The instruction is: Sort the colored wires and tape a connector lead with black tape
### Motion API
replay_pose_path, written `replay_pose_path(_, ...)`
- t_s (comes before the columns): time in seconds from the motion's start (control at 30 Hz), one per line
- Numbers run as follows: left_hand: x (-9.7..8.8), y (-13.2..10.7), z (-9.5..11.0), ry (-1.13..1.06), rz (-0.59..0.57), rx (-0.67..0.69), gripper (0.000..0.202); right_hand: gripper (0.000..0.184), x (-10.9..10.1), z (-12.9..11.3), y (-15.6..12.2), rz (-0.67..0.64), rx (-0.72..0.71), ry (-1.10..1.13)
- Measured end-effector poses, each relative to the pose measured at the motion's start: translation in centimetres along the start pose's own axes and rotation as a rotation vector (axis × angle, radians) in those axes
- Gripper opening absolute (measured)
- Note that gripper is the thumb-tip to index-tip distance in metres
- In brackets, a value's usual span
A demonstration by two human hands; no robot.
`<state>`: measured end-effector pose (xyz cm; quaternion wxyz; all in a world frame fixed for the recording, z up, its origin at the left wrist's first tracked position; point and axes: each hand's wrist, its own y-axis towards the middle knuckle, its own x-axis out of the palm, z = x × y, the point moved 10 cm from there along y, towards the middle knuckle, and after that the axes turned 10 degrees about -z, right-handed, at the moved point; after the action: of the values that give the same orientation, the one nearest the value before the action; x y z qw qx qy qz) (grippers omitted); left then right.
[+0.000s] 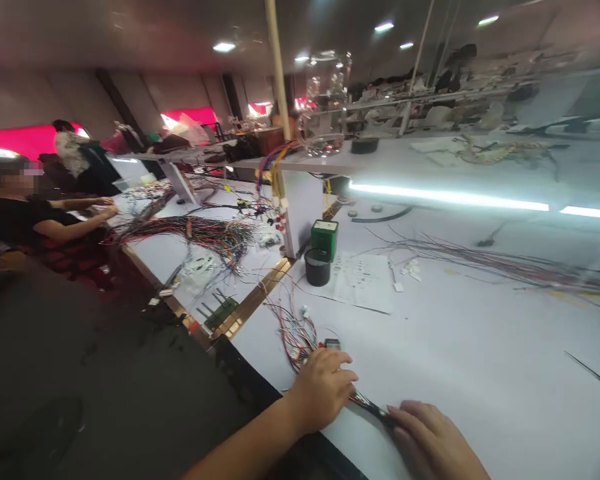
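Though thin — wire bundle [369, 404] between hands [325, 390] [433, 437]

Right hand [433, 441] partly off frame

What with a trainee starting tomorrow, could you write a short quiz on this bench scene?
1. True or false: the left hand and the right hand both touch the same wire bundle.
2. What stands just behind the black cup? A green box; B red bottle; C blue tray.
3. Fill in: in the picture, the printed sheet lies to the cup's ____.
Key: 1 true; 2 A; 3 right.
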<state>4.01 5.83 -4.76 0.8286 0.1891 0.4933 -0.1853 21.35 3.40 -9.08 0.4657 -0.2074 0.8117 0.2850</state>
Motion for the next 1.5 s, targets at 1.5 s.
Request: replay_pose_path(1.5, 3.6, 0.3, 0.1, -0.081, -0.121, -0.138, 0.019, 0.021, 0.9, 0.9, 0.9, -0.156, 0.391, 0.691)
